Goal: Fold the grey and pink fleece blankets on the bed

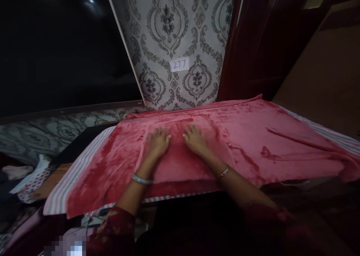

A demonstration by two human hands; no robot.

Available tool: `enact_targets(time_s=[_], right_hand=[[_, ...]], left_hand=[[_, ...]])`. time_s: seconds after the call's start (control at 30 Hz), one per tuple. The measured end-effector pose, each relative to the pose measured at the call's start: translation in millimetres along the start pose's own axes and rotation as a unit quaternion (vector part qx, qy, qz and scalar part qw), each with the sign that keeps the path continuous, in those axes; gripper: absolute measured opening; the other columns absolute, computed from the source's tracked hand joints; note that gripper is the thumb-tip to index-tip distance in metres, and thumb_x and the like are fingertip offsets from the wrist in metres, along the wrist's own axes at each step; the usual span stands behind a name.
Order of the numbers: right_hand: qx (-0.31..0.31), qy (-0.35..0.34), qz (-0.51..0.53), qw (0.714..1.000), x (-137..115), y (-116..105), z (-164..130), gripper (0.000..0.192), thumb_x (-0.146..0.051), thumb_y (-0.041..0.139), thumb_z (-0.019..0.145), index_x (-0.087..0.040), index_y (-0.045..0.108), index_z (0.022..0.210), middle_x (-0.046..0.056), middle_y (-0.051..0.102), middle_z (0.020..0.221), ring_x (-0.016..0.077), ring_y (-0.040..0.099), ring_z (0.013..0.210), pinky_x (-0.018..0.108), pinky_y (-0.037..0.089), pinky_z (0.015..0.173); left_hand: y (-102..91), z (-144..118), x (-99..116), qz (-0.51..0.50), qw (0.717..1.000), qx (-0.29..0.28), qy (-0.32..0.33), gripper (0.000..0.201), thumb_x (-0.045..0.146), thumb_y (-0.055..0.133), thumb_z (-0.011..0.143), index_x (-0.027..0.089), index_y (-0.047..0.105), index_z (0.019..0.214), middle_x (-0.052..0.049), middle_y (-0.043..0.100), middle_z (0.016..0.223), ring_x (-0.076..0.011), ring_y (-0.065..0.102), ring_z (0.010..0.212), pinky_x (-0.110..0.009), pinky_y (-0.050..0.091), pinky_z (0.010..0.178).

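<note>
A pinkish-red plush blanket [253,136] lies spread over a raised surface, its ends edged with grey, white and pink stripes. Near its middle a folded piece of the same plush cloth [177,166] rests flat on top. My left hand [159,140] presses on the left part of this folded piece, fingers spread and slightly blurred. On the right part lies my right hand [195,139], palm down with the fingers stretched forward. Neither hand grips anything. Creases and darker brushed patches run across the blanket on both sides.
Behind the blanket stands a patterned wall with a paper label [180,64] reading 277. A large dark screen [62,50] fills the upper left. At right are a dark red wooden panel [253,42] and a brown board [323,65]. A red-dotted white cloth [35,181] lies at left.
</note>
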State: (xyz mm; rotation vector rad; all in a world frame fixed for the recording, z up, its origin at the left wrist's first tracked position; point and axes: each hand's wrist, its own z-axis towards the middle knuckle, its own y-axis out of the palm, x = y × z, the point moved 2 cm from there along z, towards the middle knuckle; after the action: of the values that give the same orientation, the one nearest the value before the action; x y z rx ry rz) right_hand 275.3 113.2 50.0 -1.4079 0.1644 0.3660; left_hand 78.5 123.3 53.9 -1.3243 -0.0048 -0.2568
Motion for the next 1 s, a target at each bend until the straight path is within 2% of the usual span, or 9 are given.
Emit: enact_targets(time_s=[0.1,0.23,0.33,0.43,0.5,0.6,0.67,0.8,1.0], right_hand=[[-0.025,-0.054,0.006,0.998,-30.0,21.3,-21.3,0.055,-0.033,0.03,0.103,-0.02,0.039,0.156,0.012,0.026,0.165,0.0283,0.02,0.153,0.055,0.016,0.121],[-0.023,-0.077,-0.009,0.997,-16.7,31.6,-29.1,0.055,-0.037,0.032,0.104,-0.021,0.038,0.157,0.008,0.026,0.165,0.0266,0.018,0.153,0.052,0.014,0.122],[-0.016,-0.045,-0.041,0.998,20.3,23.3,-31.4,0.055,-0.041,0.034,0.104,-0.023,0.039,0.156,0.007,0.026,0.165,0.0284,0.019,0.153,0.055,0.015,0.122],[0.005,0.004,-0.075,0.997,60.2,15.2,-41.5,0.055,-0.042,0.036,0.104,-0.023,0.04,0.156,0.008,0.025,0.165,0.0303,0.019,0.153,0.058,0.017,0.121],[0.023,0.024,-0.081,0.996,82.2,15.4,-50.8,0.055,-0.043,0.036,0.104,-0.025,0.04,0.156,0.007,0.026,0.165,0.0319,0.02,0.153,0.06,0.022,0.119],[0.05,0.037,-0.059,0.996,106.1,24.0,-60.5,0.057,-0.046,0.032,0.104,-0.026,0.039,0.156,0.005,0.026,0.165,0.0348,0.02,0.152,0.061,0.032,0.115],[0.068,0.021,-0.038,0.997,115.6,31.8,-62.1,0.058,-0.048,0.029,0.104,-0.025,0.04,0.156,0.006,0.027,0.165,0.0351,0.02,0.152,0.059,0.034,0.115],[0.089,-0.01,-0.008,0.996,123.1,41.1,-57.8,0.059,-0.049,0.028,0.104,-0.022,0.042,0.155,0.007,0.03,0.164,0.0344,0.023,0.151,0.057,0.03,0.119],[0.107,-0.034,0.049,0.992,126.5,38.5,-54.0,0.057,-0.047,0.034,0.102,-0.019,0.049,0.15,0.01,0.036,0.161,0.0309,0.034,0.148,0.053,0.03,0.121]], left_hand=[[21.4,-25.5,34.3,0.01,0.999,-0.035,0.039,0.053,0.035,0.034,0.1,0.023,0.046,0.151,-0.013,0.037,0.161,-0.0348,0.028,0.15,-0.065,0.019,0.12],[31.1,-34.7,38.7,0.031,0.998,-0.042,0.045,0.055,0.036,0.036,0.1,0.023,0.042,0.154,-0.012,0.031,0.164,-0.0334,0.024,0.152,-0.064,0.018,0.121],[20.0,-38.5,19.0,0.051,0.997,-0.044,0.032,0.056,0.04,0.037,0.101,0.024,0.041,0.154,-0.011,0.032,0.164,-0.0328,0.024,0.153,-0.064,0.015,0.122],[6.5,-49.9,-12.2,0.066,0.997,-0.037,-0.025,0.059,0.043,0.036,0.101,0.02,0.039,0.155,-0.012,0.029,0.164,-0.0356,0.021,0.153,-0.068,0.015,0.12],[3.4,-59.1,-34.3,0.056,0.996,-0.037,-0.065,0.059,0.046,0.037,0.101,0.022,0.039,0.155,-0.01,0.026,0.166,-0.0384,0.023,0.152,-0.07,0.022,0.118],[9.6,-67.9,-60.5,0.004,0.997,-0.027,-0.073,0.06,0.045,0.036,0.101,0.019,0.04,0.155,-0.012,0.021,0.167,-0.0377,0.039,0.145,-0.059,0.037,0.115],[17.4,-69.5,-71.9,-0.028,0.998,-0.006,-0.05,0.059,0.043,0.034,0.102,0.014,0.042,0.153,-0.016,0.021,0.166,-0.035,0.043,0.143,-0.053,0.04,0.114],[30.0,-66.7,-84.9,-0.068,0.997,0.019,-0.043,0.056,0.042,0.035,0.102,0.018,0.045,0.151,-0.014,0.029,0.164,-0.0325,0.034,0.149,-0.057,0.033,0.118],[29.1,-65.6,-93.7,-0.152,0.987,0.027,-0.049,0.056,0.042,0.041,0.098,0.017,0.05,0.148,-0.013,0.032,0.163,-0.029,0.033,0.15,-0.052,0.026,0.123]])
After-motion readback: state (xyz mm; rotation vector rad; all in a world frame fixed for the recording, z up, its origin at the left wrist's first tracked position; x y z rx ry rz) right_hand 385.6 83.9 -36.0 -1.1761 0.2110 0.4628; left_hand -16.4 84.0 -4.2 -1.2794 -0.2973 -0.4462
